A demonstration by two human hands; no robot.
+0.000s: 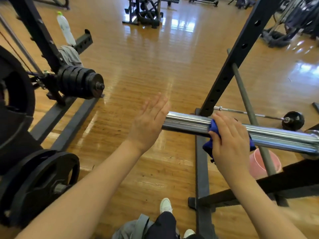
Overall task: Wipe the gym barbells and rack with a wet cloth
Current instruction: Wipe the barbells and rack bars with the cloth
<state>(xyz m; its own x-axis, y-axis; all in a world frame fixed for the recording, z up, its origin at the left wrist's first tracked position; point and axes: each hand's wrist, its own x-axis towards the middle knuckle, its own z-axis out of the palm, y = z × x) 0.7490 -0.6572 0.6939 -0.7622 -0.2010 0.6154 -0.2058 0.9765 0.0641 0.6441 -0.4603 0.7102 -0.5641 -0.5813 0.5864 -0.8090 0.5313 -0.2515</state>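
A chrome barbell sleeve (pixel 186 124) runs from the centre to the right edge, resting on the black rack (pixel 231 66). My right hand (pixel 231 142) grips a blue cloth (pixel 209 147) wrapped over the sleeve, part of the cloth hanging below the bar. My left hand (pixel 150 121) is flat with straight fingers against the sleeve's free end. The bar's far part runs out of frame at the right.
A pink bucket (pixel 259 166) stands on the wood floor under the bar. A second barbell (pixel 259 115) lies on the floor behind the rack. Black weight plates (pixel 81 81) on pegs and a white bottle (pixel 65 28) are at the left. My feet (pixel 166 205) are below.
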